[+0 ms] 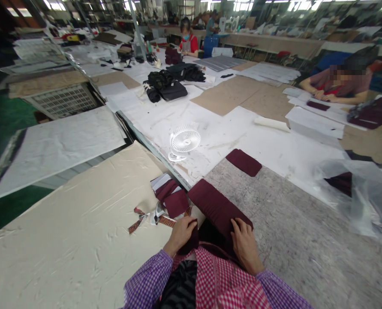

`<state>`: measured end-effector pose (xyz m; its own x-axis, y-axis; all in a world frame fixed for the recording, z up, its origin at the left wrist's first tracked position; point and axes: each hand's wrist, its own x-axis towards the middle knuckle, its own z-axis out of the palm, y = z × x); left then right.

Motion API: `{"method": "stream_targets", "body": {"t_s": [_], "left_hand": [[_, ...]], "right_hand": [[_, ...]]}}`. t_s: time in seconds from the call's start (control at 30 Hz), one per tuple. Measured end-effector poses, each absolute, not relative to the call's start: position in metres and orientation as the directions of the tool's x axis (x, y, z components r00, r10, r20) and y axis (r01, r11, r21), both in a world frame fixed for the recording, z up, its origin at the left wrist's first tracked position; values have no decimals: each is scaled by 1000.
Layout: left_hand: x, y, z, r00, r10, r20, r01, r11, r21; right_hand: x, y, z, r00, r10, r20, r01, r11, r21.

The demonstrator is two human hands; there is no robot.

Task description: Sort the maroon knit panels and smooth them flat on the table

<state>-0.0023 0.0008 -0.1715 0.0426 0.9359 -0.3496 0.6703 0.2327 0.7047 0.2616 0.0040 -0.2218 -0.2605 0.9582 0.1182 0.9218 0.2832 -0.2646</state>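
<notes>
My left hand [181,234] pinches a maroon fabric piece [192,245] that hangs at the table edge in front of my body. My right hand [245,243] lies with fingers apart on the near end of a long stack of maroon fabric pieces [215,204]; its palm side is hidden. That stack slants across the edge of the grey mottled table surface [300,240]. Beyond it lies a smaller maroon fabric piece [244,162]. Left of the stack, a pile of maroon and pale pieces [176,203] sits beside patterned strips [167,221].
A white fan [184,140] stands past the stack. A cream-covered surface [81,223] extends to my left. Clear plastic [361,201] lies at the right. Dark garments [166,86] are heaped farther off. One person [341,83] leans over the table at right; another [188,43] sits at the back.
</notes>
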Motion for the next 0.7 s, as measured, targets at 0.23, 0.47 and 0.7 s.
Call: {"method": "stream_targets", "body": {"t_s": [0.23,0.47,0.7], "left_hand": [[-1,-4,-175,110,940,-322,710,152,687],[34,16,-172,426,843,-328,827,-216,519],[46,15,-181,491,808,-326,833,-326,447]], "right_hand": [[297,4,-225,-183,981,65,810,188,-556],[313,0,-205,-232,973,5,807,195,-557],[301,-24,-205,-316,948,39,816,293,-498]]}}
